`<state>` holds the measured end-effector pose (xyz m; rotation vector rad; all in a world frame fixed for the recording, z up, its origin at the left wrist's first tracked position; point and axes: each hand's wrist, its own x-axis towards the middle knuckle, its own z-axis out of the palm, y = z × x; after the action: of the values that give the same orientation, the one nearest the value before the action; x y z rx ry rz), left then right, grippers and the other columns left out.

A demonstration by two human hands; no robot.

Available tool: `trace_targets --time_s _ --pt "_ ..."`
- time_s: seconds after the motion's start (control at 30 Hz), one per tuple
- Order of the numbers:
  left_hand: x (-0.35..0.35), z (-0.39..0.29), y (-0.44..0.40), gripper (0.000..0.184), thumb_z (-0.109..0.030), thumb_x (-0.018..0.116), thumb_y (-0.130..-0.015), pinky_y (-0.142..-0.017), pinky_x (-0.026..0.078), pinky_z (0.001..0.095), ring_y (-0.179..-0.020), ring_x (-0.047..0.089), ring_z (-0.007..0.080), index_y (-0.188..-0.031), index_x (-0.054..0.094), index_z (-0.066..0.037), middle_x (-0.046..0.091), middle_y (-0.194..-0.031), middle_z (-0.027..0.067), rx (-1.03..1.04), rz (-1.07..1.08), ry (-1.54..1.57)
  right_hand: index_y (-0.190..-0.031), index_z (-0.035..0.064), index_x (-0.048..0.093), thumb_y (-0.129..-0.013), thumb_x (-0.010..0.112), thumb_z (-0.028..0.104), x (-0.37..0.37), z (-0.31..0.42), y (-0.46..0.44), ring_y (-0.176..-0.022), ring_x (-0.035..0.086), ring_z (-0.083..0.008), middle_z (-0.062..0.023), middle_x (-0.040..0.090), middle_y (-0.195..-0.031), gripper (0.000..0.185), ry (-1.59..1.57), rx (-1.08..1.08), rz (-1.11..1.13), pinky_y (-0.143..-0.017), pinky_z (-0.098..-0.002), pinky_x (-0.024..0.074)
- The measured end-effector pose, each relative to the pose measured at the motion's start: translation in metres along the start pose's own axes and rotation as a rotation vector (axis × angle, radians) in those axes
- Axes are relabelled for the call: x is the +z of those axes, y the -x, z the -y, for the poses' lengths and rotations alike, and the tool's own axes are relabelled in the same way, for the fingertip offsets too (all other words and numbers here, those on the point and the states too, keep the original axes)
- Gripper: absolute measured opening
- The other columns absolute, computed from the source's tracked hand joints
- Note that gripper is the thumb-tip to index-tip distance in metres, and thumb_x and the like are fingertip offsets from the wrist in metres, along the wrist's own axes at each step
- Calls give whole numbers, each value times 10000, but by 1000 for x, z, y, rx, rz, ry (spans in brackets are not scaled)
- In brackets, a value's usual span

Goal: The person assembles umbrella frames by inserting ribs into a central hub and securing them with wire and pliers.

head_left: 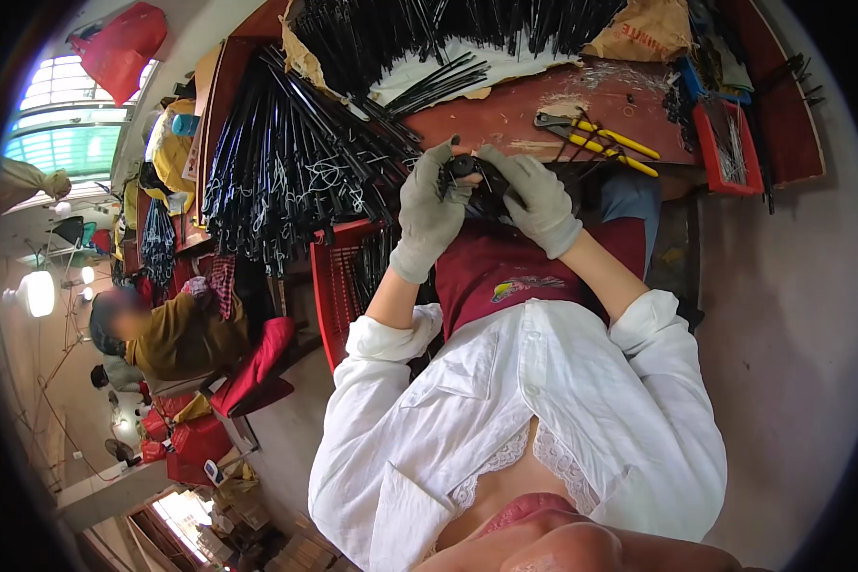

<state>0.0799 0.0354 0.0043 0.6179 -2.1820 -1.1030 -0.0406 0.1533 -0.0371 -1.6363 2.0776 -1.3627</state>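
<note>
Both hands wear grey-white gloves and meet over the lap, at the front edge of the red table. My left hand is closed round a small black round part. Close beside it, my right hand has its fingers bent over dark pieces that I cannot make out. Left of the hands, a big bundle of black rods with white ties hangs over the table edge. Yellow-handled pliers lie on the table to the right of the hands.
More black rods lie on paper at the back. A red tray holding thin metal pieces stands at the right. A red plastic crate is below the bundle. Another person sits at the far left.
</note>
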Motion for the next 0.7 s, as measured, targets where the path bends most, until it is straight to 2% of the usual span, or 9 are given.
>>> trace_targets --time_s 0.07,0.17,0.23,0.27,0.33,0.37,0.5,0.57,0.7 --pt "-2 2 -1 377 -8 693 -773 -739 515 259 -817 640 139 -1113 531 -3 624 -929 68 62 -21 -93 -1345 157 421 -676 525 -17 3 0 -4 -817 557 -343 -122 558 -899 699 2 -35 -43 -699 -403 471" --pt "-5 -5 -4 410 -66 742 -738 -715 511 273 -792 640 164 -1086 535 0 621 -902 70 -14 -32 -18 -1346 150 417 -670 530 -24 6 1 -8 -797 553 -339 -119 550 -912 707 -92 -59 -80 -697 -402 473" --pt "-12 -12 -9 395 -96 770 -706 -703 492 281 -775 615 176 -1037 569 -12 608 -880 69 -84 64 124 -1373 200 379 -704 578 6 2 -5 -7 -909 571 -319 -102 552 -1028 725 -39 -54 42 -726 -406 510" --pt "-16 -13 -15 395 -96 770 -706 -703 492 281 -775 615 176 -1037 569 -12 608 -880 69 -84 60 127 -1373 200 379 -704 578 6 2 -7 -5 -909 571 -319 -102 552 -1028 725 -37 -57 45 -726 -406 510" --pt "-25 -15 -26 364 -140 794 -678 -710 474 285 -783 583 156 -968 603 -30 599 -870 51 154 317 0 -1383 190 362 -705 561 -2 2 -8 -3 -922 576 -318 -108 556 -1070 733 11 -95 50 -718 -402 514" --pt "-26 -19 -26 335 -167 797 -673 -722 460 288 -792 570 169 -935 627 -45 587 -859 46 70 345 55 -1383 190 362 -705 561 -2 2 -5 -3 -922 576 -318 -108 556 -1070 733 12 -99 49 -718 -402 514" --pt "-18 -24 -17 366 -181 801 -662 -716 458 287 -782 572 187 -960 631 -51 585 -840 48 141 191 -106 -1402 163 322 -715 544 -4 2 20 5 -973 575 -320 -119 543 -1168 740 75 -52 -51 -679 -399 525" --pt "-14 -24 -12 360 -128 804 -657 -687 435 234 -747 533 115 -963 642 -33 541 -867 17 85 148 -91 -1407 156 309 -716 541 -6 0 21 7 -978 578 -324 -124 534 -1205 747 105 8 -58 -666 -400 529" --pt "-17 -23 -11 356 -129 806 -656 -685 442 232 -744 538 106 -955 643 -25 551 -849 28 69 248 -35 -1411 132 295 -710 540 -13 -7 14 11 -965 599 -314 -122 504 -1274 757 118 -2 39 -643 -387 538"
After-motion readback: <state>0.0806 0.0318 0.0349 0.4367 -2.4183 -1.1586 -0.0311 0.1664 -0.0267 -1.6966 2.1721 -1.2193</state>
